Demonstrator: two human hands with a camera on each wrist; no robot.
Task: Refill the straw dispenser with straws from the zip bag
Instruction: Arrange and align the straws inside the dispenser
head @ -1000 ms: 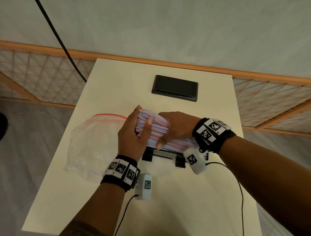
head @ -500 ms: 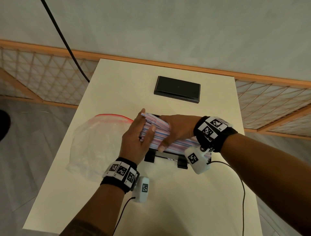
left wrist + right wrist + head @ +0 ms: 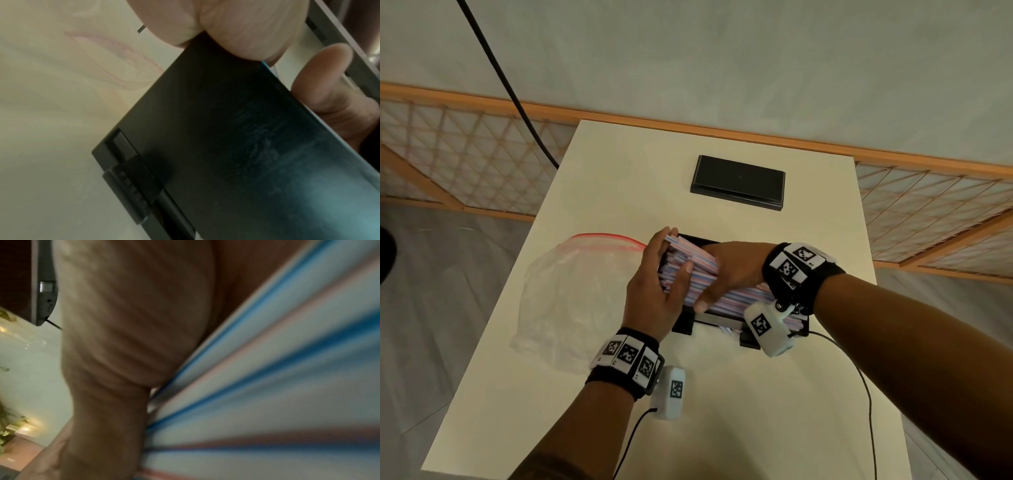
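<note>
Striped wrapped straws [image 3: 698, 270] heaped in black dispenser [image 3: 683, 323]; crumpled clear zip bag [image 3: 571, 294] alongside.

A cream rectangular table [image 3: 774, 411] filled the middle of the head view. A flat black rectangular lid-like slab [image 3: 738, 181] lay near its far edge, at about twelve o'clock. A thick black cable [image 3: 506, 85] ran down from eleven o'clock and passed behind the table's far left corner. A wooden lattice screen [image 3: 458, 164] (pale panels in orange-brown framing) stood behind the table from nine to three o'clock. Grey flooring [image 3: 431, 308] showed at eight o'clock.
</note>
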